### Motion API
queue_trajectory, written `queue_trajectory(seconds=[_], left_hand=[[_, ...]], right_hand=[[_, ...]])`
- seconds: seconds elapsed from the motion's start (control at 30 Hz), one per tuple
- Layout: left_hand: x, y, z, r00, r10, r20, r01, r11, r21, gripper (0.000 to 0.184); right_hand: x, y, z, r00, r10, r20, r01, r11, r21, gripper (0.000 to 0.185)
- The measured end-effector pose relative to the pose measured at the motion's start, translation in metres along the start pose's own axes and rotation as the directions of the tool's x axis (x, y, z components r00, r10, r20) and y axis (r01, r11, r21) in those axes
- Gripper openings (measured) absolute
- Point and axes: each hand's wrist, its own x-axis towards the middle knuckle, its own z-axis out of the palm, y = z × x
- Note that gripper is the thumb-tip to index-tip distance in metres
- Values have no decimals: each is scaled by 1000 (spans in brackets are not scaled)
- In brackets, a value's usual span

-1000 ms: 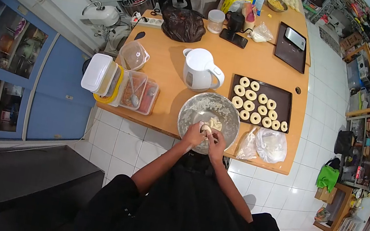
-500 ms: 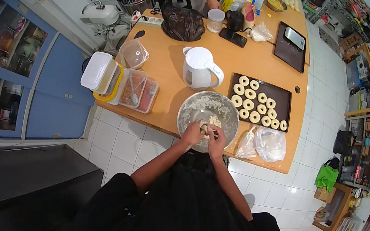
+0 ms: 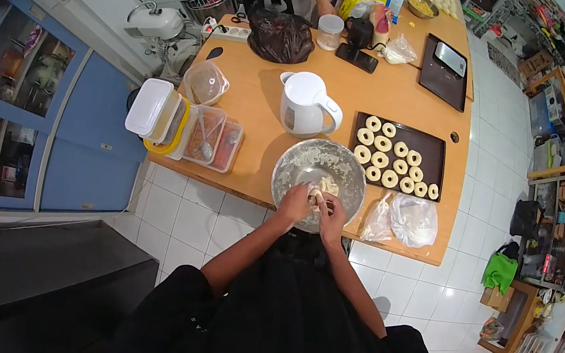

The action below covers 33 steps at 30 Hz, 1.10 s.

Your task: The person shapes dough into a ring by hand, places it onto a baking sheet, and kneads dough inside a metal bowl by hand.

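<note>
Pinching dough (image 3: 315, 194) over bowl (image 3: 291, 169) at table edge (image 3: 242, 189); left fingers (image 3: 302, 197), right fingers (image 3: 329, 206) clamped on dough; tray (image 3: 435, 141) alongside.

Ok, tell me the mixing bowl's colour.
The mixing bowl is silver-grey with whitish smears inside, seen best in the head view.

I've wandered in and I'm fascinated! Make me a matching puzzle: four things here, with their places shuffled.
Things:
1. white kettle
2. dough rings
3. black plastic bag
4. metal bowl

Places:
A. beside the power strip
B. just beyond the metal bowl
C. beneath the left hand and right hand
D. on a dark tray

Pairs: 1-B, 2-D, 3-A, 4-C
</note>
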Motion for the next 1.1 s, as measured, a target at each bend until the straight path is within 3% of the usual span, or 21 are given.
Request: queue_trajectory(seconds=[0.07,0.2,0.33,0.4,0.47,0.67,0.8,0.9,1.0,1.1], left_hand=[[0,3,-4,996,-59,64,64,995,-77,36],[-3,3,0,987,-137,82,155,944,-291,30],[-4,0,2,1000,-2,4,3,983,-184,34],[0,-4,3,1000,-9,10,10,992,-124,36],[-2,-5,2,999,-44,27,48,981,-186,35],[-3,5,-5,995,-76,67,86,983,-160,33],[0,6,-6,979,-173,107,198,931,-305,34],[3,-2,-4,975,-178,136,210,936,-282,35],[4,-4,-8,943,-190,273,278,901,-333,36],[11,-14,-11,848,-212,485,459,752,-473,35]], right_hand=[[-8,-4,-1,999,-46,-24,45,998,-36,25],[-6,7,0,998,53,28,-56,992,117,25],[-2,-4,-2,999,-10,34,7,995,97,25],[-3,-7,0,999,-36,20,35,997,63,24],[-5,-7,1,999,-42,4,42,999,21,23],[-1,2,0,999,-41,-8,42,995,96,24],[2,6,1,1000,1,6,-3,977,215,25],[-2,13,2,991,121,58,-131,966,225,26],[2,17,-2,985,163,58,-172,956,239,29],[5,17,-6,980,191,63,-200,948,245,32]])
